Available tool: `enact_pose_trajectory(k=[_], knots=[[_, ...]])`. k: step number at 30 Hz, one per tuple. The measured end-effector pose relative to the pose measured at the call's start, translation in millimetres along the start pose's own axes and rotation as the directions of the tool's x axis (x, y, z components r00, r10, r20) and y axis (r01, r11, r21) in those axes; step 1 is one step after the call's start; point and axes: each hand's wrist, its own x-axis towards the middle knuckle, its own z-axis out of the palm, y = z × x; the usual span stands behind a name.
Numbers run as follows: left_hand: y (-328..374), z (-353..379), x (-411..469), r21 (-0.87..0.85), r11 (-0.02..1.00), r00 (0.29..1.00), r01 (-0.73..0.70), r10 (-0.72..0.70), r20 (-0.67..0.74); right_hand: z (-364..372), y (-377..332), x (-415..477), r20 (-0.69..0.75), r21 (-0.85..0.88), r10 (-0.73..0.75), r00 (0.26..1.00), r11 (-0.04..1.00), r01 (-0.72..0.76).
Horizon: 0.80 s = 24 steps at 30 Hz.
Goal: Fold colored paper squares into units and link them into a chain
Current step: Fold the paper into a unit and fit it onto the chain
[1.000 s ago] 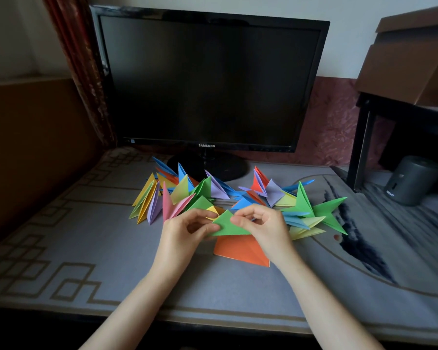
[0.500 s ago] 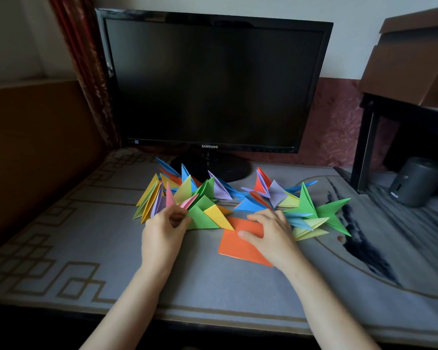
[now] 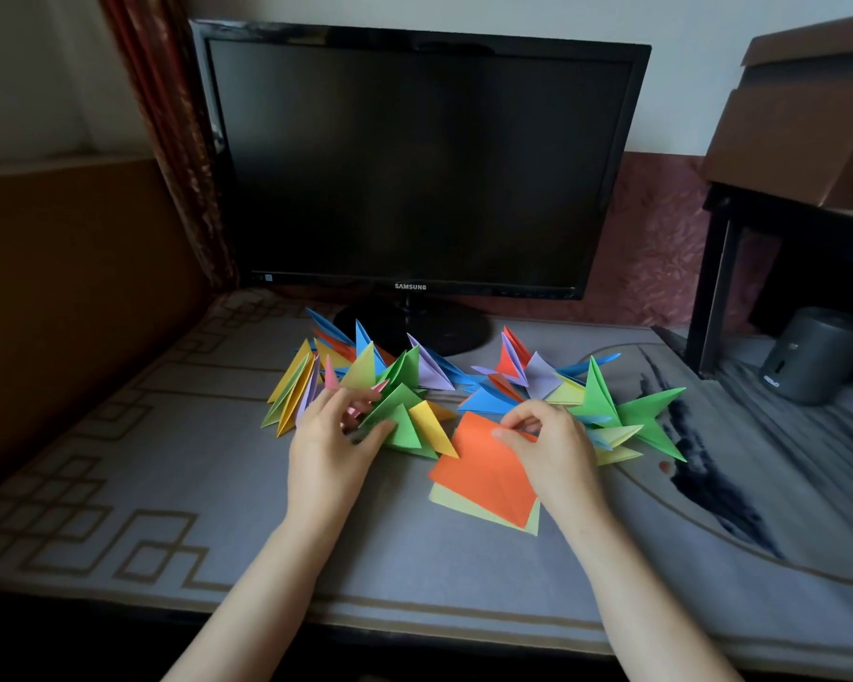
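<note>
While the left hand [image 3: 333,438] rests loosely bent fingers on the one chain [image 3: 407,428] at centre frame, the right hand [image 3: 557,450] pinches the top corner of one orange square [image 3: 483,467], which lies on one yellow square [image 3: 456,504] on the table [image 3: 168,484].
</note>
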Motion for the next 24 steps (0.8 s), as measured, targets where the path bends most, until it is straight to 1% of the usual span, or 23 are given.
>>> enact_pose_trajectory(k=[3,5,7,10,13,16,18,21,22,24], knots=[[7.0,1.5,-0.9,-0.094,0.993,0.997,-0.074,0.077,0.031,-1.4,-1.0,-0.2,-0.109,0.064,0.010,0.994,0.998,-0.003],[11.1,2.6,-1.4,-0.146,0.985,0.992,-0.090,0.102,0.072,-3.7,-2.1,-0.6,-0.190,0.112,-0.007,0.982,0.993,0.029],[12.9,3.8,-2.1,-0.179,0.981,0.987,-0.072,0.096,0.131,-6.0,-3.4,-0.7,-0.233,0.216,-0.013,0.972,0.974,0.064],[11.9,5.1,-3.1,-0.230,0.973,0.974,0.005,0.048,0.221,-9.4,-7.4,-0.3,-0.241,0.432,0.032,0.970,0.898,0.078],[9.5,5.4,-2.6,-0.242,0.968,0.950,0.072,0.007,0.311,-11.5,-10.2,1.6,-0.190,0.590,0.067,0.979,0.805,0.059],[14.7,4.5,-3.1,-0.325,0.934,0.929,0.149,-0.020,0.370,-9.7,-11.8,2.0,-0.075,0.657,0.064,0.995,0.754,0.001],[20.3,3.1,-4.1,-0.405,0.886,0.924,0.227,-0.065,0.376,-5.9,-13.2,0.3,0.009,0.655,0.021,1.000,0.755,-0.022],[24.6,1.0,-4.2,-0.517,0.791,0.907,0.328,-0.109,0.407,-0.6,-15.3,-2.1,0.086,0.628,-0.018,0.996,0.777,-0.040],[24.9,0.8,-4.2,-0.519,0.790,0.904,0.328,-0.104,0.414,0.5,-16.0,-3.1,0.100,0.622,-0.023,0.995,0.782,-0.044],[25.1,2.0,-3.4,-0.472,0.821,0.903,0.321,-0.115,0.415,2.4,-17.9,-4.6,0.121,0.615,-0.034,0.992,0.787,-0.048]])
